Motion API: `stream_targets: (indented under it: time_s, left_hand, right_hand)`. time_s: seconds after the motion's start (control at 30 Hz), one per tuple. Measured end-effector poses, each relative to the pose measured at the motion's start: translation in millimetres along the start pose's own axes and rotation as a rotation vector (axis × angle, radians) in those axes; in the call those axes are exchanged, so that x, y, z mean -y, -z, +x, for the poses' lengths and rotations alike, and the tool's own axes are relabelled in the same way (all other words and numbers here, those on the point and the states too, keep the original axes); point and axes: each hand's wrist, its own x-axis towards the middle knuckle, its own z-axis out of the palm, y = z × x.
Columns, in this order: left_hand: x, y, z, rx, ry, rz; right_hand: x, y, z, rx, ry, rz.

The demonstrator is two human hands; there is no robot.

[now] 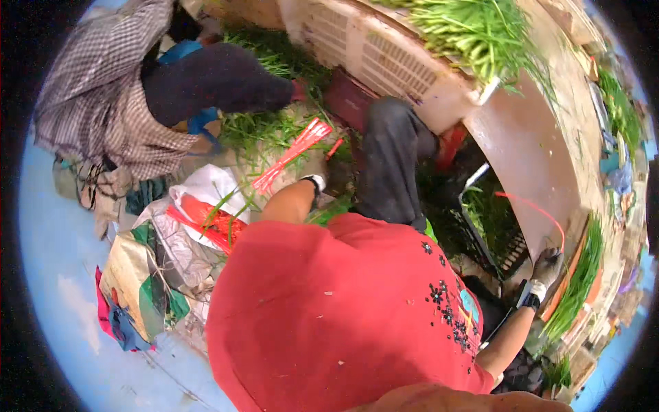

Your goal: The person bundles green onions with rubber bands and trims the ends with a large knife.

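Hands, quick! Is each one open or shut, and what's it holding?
Left hand: can't tell if it's open or closed; it's near the red bundle.
Right hand: closed, holding a red strip.

Green stalks (240,130) on the floor (314,165)

Bright light pales the greens (473,34) at top; shadow dulls the lower shirt (329,302). Fisheye distortion bends edges toward black corners, rim details soft.
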Motion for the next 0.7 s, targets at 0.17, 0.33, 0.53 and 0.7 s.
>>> stream_targets:
  time_s: [0.17, 0.33, 0.53, 0.7]
  left_hand:
    - [-10.8, 36.6, 5.5, 0.171, -0.111, -0.043]
    - [-43.9, 65.3, 2.3, 0.156, -0.128, 0.027]
    - [-51.4, 106.4, 13.2, -0.133, -0.159, 0.266]
    - [-154.2, 177.8, -0.6, -0.396, -0.329, -0.038]
  right_hand:
    - [61.0, -23.7, -23.3, -0.126, 0.532, -1.264]
    - [51.3, -70.0, -25.0, -0.481, 0.046, -0.032]
    - [14.7, -76.0, -24.2, -0.552, -0.272, -0.444]
    - [19.2, -81.1, -21.5, -0.406, -0.201, -0.988]
